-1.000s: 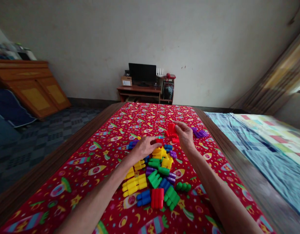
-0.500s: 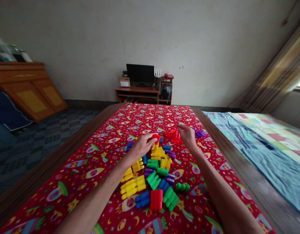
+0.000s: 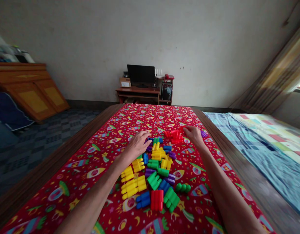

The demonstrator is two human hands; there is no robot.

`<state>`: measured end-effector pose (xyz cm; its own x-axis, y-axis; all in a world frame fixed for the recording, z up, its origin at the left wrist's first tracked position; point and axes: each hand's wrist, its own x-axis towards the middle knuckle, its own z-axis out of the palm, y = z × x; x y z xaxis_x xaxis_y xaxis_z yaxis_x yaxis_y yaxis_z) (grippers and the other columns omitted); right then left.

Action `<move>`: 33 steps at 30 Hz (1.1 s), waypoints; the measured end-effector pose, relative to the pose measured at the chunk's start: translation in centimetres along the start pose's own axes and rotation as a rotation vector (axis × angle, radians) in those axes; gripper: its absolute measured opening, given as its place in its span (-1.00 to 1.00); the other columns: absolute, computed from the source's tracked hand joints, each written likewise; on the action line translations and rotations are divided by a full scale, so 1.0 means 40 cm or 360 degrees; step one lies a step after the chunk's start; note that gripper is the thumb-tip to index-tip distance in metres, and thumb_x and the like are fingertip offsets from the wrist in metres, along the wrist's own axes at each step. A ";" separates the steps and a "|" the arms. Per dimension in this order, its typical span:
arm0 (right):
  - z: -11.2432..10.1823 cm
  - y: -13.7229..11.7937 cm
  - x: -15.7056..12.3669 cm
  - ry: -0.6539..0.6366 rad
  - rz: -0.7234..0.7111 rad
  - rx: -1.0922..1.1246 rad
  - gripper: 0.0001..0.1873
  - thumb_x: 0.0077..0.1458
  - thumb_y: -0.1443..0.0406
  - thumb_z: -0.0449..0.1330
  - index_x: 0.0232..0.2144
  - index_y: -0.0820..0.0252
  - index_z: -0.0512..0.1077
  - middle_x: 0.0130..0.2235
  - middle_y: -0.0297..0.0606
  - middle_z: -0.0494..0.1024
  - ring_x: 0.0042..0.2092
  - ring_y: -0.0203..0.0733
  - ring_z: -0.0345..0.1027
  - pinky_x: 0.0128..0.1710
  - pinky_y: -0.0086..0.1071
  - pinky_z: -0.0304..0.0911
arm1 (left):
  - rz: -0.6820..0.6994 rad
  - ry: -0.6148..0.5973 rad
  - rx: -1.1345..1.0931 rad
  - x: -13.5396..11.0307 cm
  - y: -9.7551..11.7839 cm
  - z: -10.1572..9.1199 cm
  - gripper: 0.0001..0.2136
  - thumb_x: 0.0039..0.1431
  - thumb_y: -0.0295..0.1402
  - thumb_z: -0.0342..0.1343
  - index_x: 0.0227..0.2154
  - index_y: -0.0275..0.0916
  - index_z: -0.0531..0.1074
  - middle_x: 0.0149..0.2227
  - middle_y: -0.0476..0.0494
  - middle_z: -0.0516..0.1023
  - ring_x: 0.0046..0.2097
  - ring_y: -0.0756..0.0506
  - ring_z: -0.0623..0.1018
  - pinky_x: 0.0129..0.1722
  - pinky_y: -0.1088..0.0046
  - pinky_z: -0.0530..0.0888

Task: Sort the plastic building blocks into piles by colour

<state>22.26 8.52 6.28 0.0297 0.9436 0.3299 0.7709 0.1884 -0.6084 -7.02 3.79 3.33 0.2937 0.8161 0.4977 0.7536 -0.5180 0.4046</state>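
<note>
The blocks (image 3: 154,175) are smooth moulded plastic with a light gloss. Under them lies a printed red cloth (image 3: 140,117), flat and matt, over a surface (image 3: 71,148) of dark wood with a dull sheen at its edges. The bed sheet (image 3: 262,146) is soft matt cloth; the cabinet (image 3: 35,94) is varnished wood.

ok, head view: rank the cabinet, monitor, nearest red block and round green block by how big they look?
1. cabinet
2. monitor
3. nearest red block
4. round green block
The blocks lie close to the camera and the other two stand far off, so the true size gaps are wider than they look.
</note>
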 end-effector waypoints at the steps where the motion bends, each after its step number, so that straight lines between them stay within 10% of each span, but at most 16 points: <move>1: -0.002 0.028 0.009 -0.0036 0.0084 -0.0050 -0.61 0.09 0.23 -0.03 -0.60 0.27 0.48 -0.61 -0.26 0.47 -0.53 -0.27 0.31 -0.52 -0.47 0.08 | -0.0014 -0.0014 0.0068 -0.006 -0.019 0.005 -0.73 0.22 -0.26 0.02 -0.08 -0.21 0.45 0.01 -0.24 0.47 0.09 -0.21 0.43 0.16 0.19 0.33; 9: 0.051 0.075 -0.002 -0.0252 0.0197 -0.0267 -0.65 0.04 0.39 -0.02 -0.64 0.30 0.47 -0.61 -0.19 0.49 -0.54 -0.30 0.28 -0.52 -0.48 0.05 | -0.0165 -0.0342 0.0205 -0.020 -0.073 0.018 -0.62 0.23 -0.21 -0.05 0.00 -0.29 0.42 0.06 -0.29 0.46 0.12 -0.21 0.43 0.17 0.23 0.31; 15: 0.014 0.026 -0.008 -0.0121 0.0074 -0.0442 -0.68 0.08 0.40 -0.02 -0.47 0.30 0.53 -0.45 -0.11 0.56 -0.41 -0.23 0.37 -0.45 -0.46 0.03 | -0.0330 -0.0519 0.0135 -0.016 -0.115 -0.065 -0.53 0.16 -0.13 -0.01 0.08 -0.26 0.38 0.11 -0.26 0.45 0.16 -0.23 0.40 0.18 0.24 0.28; 20: -0.023 -0.105 -0.045 0.0037 -0.0377 -0.0256 -0.69 0.14 0.38 0.00 -0.26 0.29 0.55 -0.47 -0.18 0.56 -0.43 -0.24 0.38 -0.40 -0.45 0.09 | -0.0503 -0.0776 -0.0065 -0.016 -0.129 -0.140 -0.40 0.04 -0.08 0.07 0.13 -0.28 0.33 0.13 -0.24 0.45 0.08 -0.22 0.48 0.05 0.33 0.41; 28: 0.114 -0.321 -0.285 -0.0936 -0.1697 -0.0028 -0.81 0.20 0.35 0.09 -0.15 0.22 0.43 -0.17 -0.20 0.55 -0.12 -0.22 0.38 -0.18 -0.42 0.22 | -0.0609 -0.0907 -0.0067 -0.006 -0.032 -0.109 -0.39 -0.02 -0.16 0.17 0.14 -0.22 0.34 0.05 -0.22 0.51 -0.25 -0.15 0.60 -0.35 0.48 0.49; 33: 0.171 -0.318 -0.345 -0.0679 -0.1695 -0.0471 -0.83 0.22 0.29 0.09 -0.15 0.22 0.37 -0.22 -0.16 0.51 -0.12 -0.09 0.32 -0.14 -0.23 0.20 | -0.0665 -0.0817 -0.0173 -0.001 -0.025 -0.103 -0.40 0.07 -0.21 0.05 0.20 -0.30 0.25 -0.25 -0.16 0.61 -0.55 -0.03 0.49 -0.58 0.52 0.35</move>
<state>7.69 -5.03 4.53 -0.8876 0.3747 0.2678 0.3980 0.9167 0.0366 -10.20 3.24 6.05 0.2529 0.9580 -0.1349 0.8092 -0.1331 0.5722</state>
